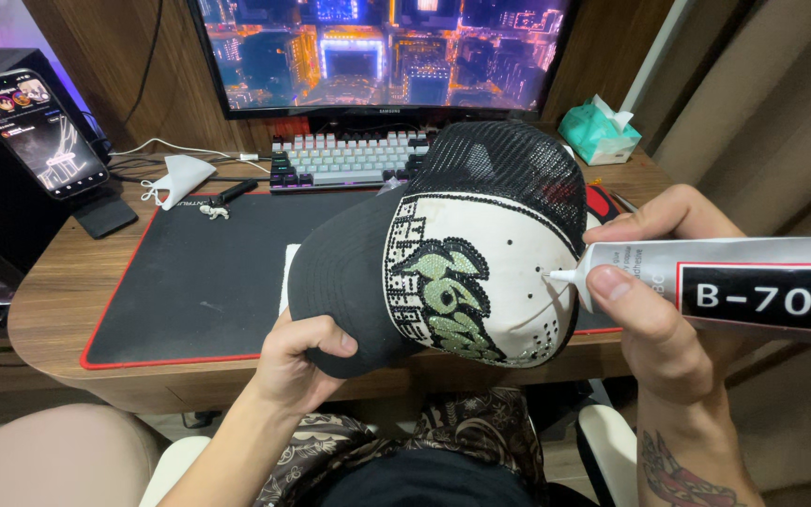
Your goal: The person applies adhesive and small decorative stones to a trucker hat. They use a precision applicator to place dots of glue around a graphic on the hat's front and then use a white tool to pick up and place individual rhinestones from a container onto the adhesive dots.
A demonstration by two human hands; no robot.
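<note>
Right hand: the right hand grips a glue tube, thumb and fingers clamped round its neck.
Glue tube: silvery with a black label band, white nozzle touching the cap's white front panel.
Left hand: the left hand pinches the black brim from below, thumb on top.
Cap: the cap is held up over the desk edge between both hands, black mesh back, white front, a green rhinestone design edged with black studs.
Desk: a black mat with red trim lies under it.
Further back: keyboard, monitor, phone on a stand.
Tissue pack: a teal tissue pack, a white sheet poking out.
</note>
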